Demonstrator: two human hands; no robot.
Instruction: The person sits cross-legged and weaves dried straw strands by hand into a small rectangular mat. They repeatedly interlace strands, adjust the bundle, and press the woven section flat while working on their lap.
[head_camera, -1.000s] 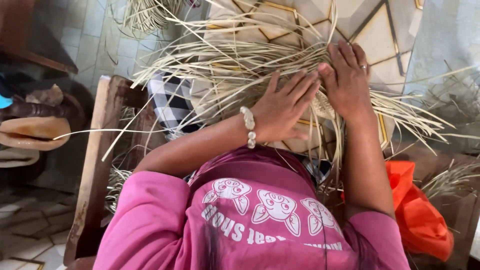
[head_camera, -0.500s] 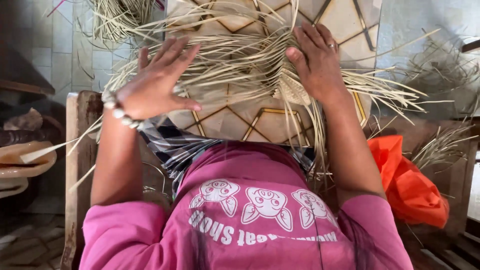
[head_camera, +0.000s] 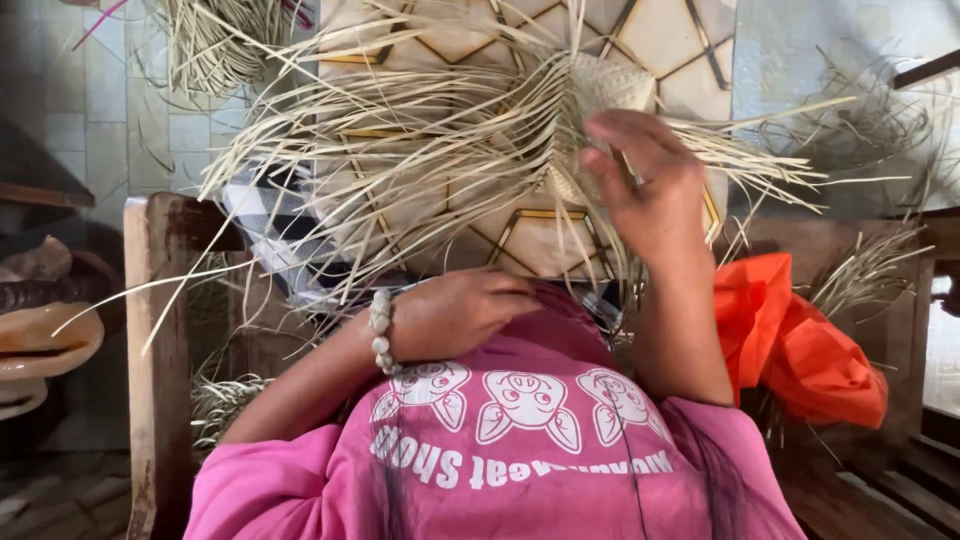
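Here the right hand (head_camera: 645, 185) lifts woven straw (head_camera: 600, 95) — strands (head_camera: 400, 160) fan leftward.

Pink printed shirt (head_camera: 520, 450), short sleeves, pale bead bracelet (head_camera: 380, 330)

The right hand (head_camera: 650, 185) was raised over the woven straw piece (head_camera: 600, 100), fingers curled among the loose pale strands (head_camera: 400, 160) that fanned out from it toward the left. Below the woven piece, the left hand (head_camera: 455, 315), a bead bracelet (head_camera: 380, 330) at its wrist, rested closed against the pink shirt (head_camera: 530, 450). Under the strands lay a patterned tile-like panel (head_camera: 540, 240), with a checked cloth (head_camera: 270, 230) to its left. Right of the woven piece, an orange bag (head_camera: 800, 340) lay beside the right forearm. A wooden frame (head_camera: 160, 350) stood left of the cloth.
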